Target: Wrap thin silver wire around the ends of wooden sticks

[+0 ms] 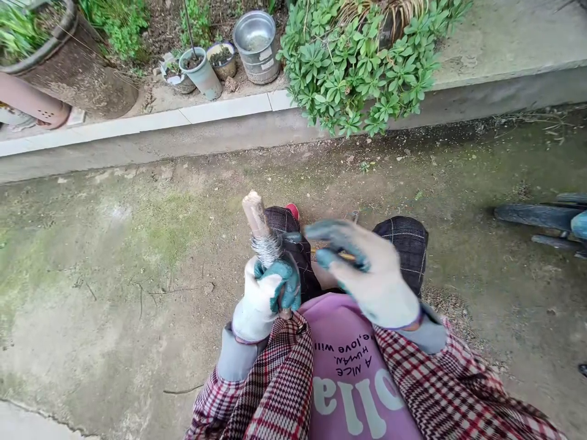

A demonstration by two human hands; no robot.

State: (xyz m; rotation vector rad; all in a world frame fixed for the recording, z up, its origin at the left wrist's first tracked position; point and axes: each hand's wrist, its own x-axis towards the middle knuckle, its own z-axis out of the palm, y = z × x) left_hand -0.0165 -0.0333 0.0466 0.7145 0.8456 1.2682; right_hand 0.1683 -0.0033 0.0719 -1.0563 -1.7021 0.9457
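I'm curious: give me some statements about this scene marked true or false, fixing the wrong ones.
1. The left hand grips a wooden stick. True.
2. Wire is wound around the wooden stick. True.
3. The right hand grips the wooden stick too. False: it is to the right, off the wooden stick.
4. Both hands are bare. False: they wear white gloves with teal fingers.
5. The metal pot lies on its side. False: it stands upright.
6. The sleeves are checked. True.

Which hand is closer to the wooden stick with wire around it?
The left. The left hand is wrapped around the wooden stick, below the wire; the right hand is off to its right, apart.
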